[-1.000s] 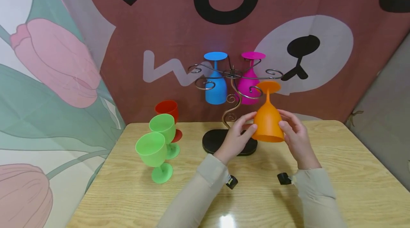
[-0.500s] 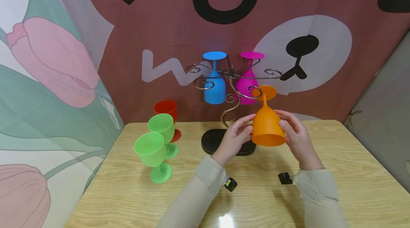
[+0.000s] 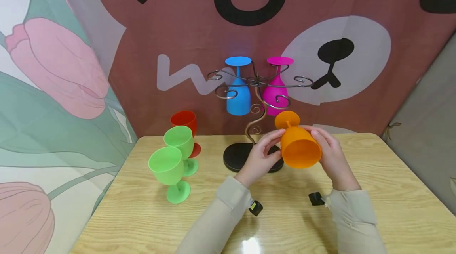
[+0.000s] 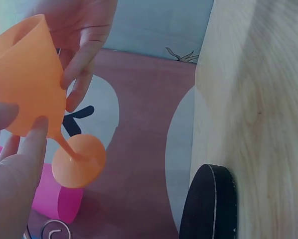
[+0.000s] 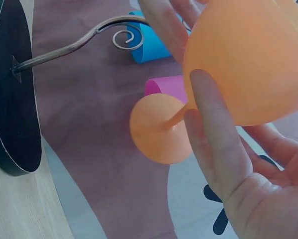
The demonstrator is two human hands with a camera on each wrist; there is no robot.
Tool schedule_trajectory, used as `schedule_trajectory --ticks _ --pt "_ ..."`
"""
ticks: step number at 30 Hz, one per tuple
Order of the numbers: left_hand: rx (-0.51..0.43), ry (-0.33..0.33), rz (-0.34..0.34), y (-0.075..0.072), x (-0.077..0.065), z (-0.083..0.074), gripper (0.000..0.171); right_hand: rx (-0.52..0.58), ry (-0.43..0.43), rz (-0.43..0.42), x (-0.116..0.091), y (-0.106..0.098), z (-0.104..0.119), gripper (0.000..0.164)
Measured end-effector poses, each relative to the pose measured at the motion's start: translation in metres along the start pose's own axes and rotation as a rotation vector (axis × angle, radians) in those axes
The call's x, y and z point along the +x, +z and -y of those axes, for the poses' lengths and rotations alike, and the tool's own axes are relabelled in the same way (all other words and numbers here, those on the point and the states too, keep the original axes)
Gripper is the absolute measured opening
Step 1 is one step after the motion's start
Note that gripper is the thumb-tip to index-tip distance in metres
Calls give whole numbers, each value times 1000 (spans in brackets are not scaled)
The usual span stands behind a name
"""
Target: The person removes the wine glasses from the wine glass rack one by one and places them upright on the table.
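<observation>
Both hands hold an orange plastic goblet (image 3: pixel 301 137) over the right front of a curly metal wine glass rack (image 3: pixel 257 82). The goblet tilts, its mouth towards the head camera and its foot (image 3: pixel 287 119) up and away, below the rack's front right arm. My left hand (image 3: pixel 261 158) grips the bowl's left side, and my right hand (image 3: pixel 332 157) its right side. In the right wrist view, fingertips (image 5: pixel 201 82) press the bowl near the stem. A blue goblet (image 3: pixel 238 101) and a magenta goblet (image 3: pixel 275 92) hang upside down from the rack's rear arms.
Two light green goblets (image 3: pixel 166 167) and a red goblet (image 3: pixel 184 118) stand upright in a row on the left of the wooden table (image 3: pixel 128 206). The rack's black base (image 3: pixel 236 158) sits near the back edge. A bear-print cloth (image 3: pixel 192 28) hangs behind.
The orange goblet has tipped from nearly upside down, its mouth swinging up towards the head camera. Its foot has dropped away from the rack's front right curl, and the right fingers have shifted on the bowl.
</observation>
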State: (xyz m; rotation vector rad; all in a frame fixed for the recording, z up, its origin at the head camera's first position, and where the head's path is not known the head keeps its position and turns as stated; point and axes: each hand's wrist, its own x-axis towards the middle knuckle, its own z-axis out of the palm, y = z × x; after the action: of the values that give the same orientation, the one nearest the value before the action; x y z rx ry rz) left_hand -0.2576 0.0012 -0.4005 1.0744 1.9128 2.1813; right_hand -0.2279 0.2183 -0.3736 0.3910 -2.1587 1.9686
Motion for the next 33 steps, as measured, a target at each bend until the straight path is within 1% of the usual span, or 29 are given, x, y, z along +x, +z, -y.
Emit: schedule_trajectory --ticks 4,7,11,13,16,21,24,27,30,31,33 --pt "-34 -20 -1 1 -2 1 57 -26 79 10 0 1 1 54" --pt "-35 -25 -9 1 -3 1 57 3 109 3 0 1 1 49" --pt "-13 -14 -22 0 -4 2 55 26 109 -21 0 2 -1 37" --pt "-7 -6 -27 0 -4 3 55 4 97 -37 1 3 -3 35" --pt "2 1 -32 0 -5 5 54 0 89 -65 1 4 -4 31" --pt "-24 -3 -40 0 -7 8 58 -5 110 -120 1 8 -5 24" --pt "-36 -14 -44 1 -8 8 62 -15 125 -138 1 9 -5 25" --pt "-37 -17 -45 0 -9 7 64 -50 136 -127 2 9 -5 35" --pt "-51 -24 -52 0 -10 6 66 -31 117 -82 2 8 -5 45" --pt "-52 -25 -54 -1 -10 6 67 -13 105 -65 2 7 -6 44" --pt "-50 -33 -65 -1 -11 5 67 60 59 -27 2 6 -8 38"
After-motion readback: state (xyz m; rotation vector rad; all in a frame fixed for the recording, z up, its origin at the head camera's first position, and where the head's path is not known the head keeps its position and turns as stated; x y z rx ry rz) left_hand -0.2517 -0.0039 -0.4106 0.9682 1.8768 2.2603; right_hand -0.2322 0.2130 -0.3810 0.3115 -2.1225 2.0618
